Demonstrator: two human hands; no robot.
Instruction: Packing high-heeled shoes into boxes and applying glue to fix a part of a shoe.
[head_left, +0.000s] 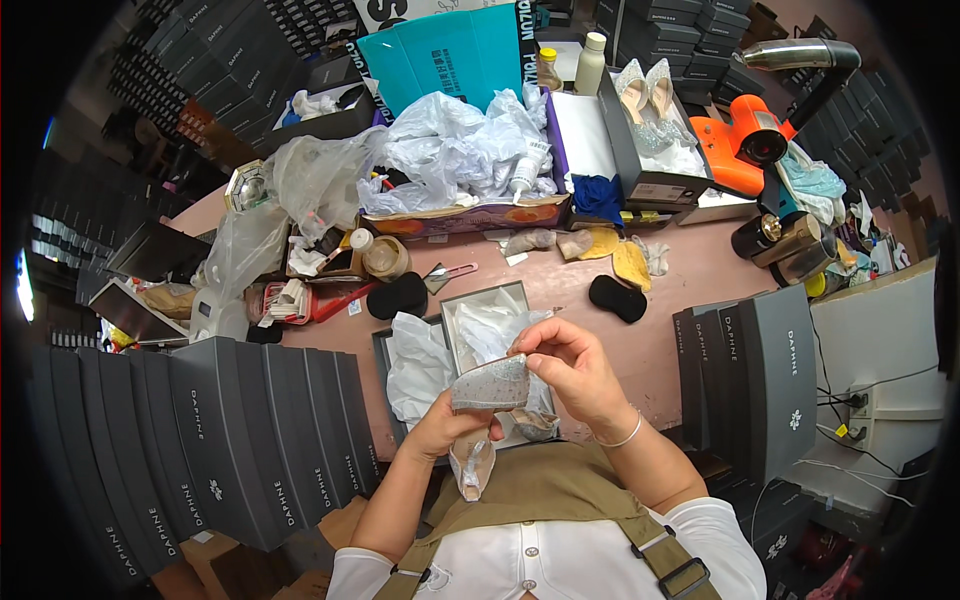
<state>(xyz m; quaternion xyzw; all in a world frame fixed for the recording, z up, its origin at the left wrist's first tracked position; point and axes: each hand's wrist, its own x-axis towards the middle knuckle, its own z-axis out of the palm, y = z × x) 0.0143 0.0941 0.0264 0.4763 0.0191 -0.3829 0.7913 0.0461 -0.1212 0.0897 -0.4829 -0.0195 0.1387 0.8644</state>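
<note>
A silvery glitter wedge shoe point(492, 384) is tilted in front of my chest, its pale open end point(472, 470) toward me. My left hand point(446, 424) is wrapped round its middle. At the upper right corner of the shoe, the thumb and fingers of my right hand point(568, 368) are pinched together; whether they grip its edge or something small is hidden. A second glittery shoe point(537, 426) lies low in the open shoe box point(512, 292), just beyond my apron. White tissue paper point(420, 365) fills much of the box and its lid.
Dark shoe boxes stand in rows at left point(235, 430) and right point(755, 380). Two black oval pads point(618, 298) point(398, 296) flank the open box. Behind are a carton of crumpled plastic point(465, 218), a glue jar point(386, 259) and an orange heat blower point(735, 145).
</note>
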